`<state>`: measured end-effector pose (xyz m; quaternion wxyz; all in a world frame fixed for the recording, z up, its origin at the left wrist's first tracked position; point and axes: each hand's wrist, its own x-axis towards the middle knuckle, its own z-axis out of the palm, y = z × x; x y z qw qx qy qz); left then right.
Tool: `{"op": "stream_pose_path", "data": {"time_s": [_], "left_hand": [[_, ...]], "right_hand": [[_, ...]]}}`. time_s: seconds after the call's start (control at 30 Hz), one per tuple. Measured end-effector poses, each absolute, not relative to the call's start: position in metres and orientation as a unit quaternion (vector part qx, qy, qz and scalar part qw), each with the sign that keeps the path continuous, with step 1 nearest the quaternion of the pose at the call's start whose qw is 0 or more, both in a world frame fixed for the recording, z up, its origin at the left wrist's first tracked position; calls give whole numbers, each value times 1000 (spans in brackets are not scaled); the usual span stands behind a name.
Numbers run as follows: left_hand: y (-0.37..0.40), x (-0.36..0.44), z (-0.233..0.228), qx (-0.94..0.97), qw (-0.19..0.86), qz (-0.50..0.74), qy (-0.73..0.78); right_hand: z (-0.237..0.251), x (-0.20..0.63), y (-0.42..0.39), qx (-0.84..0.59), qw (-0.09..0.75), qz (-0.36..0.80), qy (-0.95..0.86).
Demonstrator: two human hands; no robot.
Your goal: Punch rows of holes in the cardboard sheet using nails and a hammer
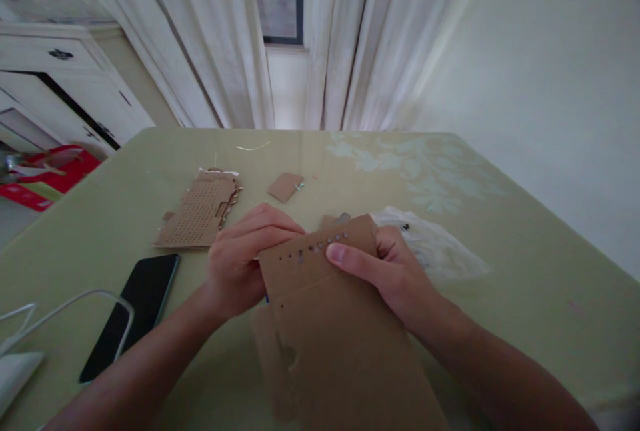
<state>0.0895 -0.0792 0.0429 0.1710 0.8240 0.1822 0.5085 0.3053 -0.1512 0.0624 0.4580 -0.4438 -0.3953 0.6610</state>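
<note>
Right fingers grasping cardboard; left fingers touching its edge, hold unclear.
Phone lying left of the cardboard, crumpled plastic right.

The light is soft and a bit dim, brightest around the long white cloth curtains at the top middle. A soft shadow lies beside the flat brown cardboard sheet with small holes, bottom middle. The sides look stretched and blurry. The top right corner is dark.
</note>
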Motion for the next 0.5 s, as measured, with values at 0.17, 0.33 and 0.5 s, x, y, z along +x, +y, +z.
{"op": "stream_pose_path", "data": {"time_s": [0.17,0.33,0.5], "left_hand": [[-60,81,40,815,253,474,217],[-60,65,56,809,199,508,218],[-76,69,66,867,35,446,217]], "right_hand": [[57,305,-145,-444,486,639,-399],[54,305,-143,-475,510,591,-408],[57,305,-148,-498,478,546,-475]]}}
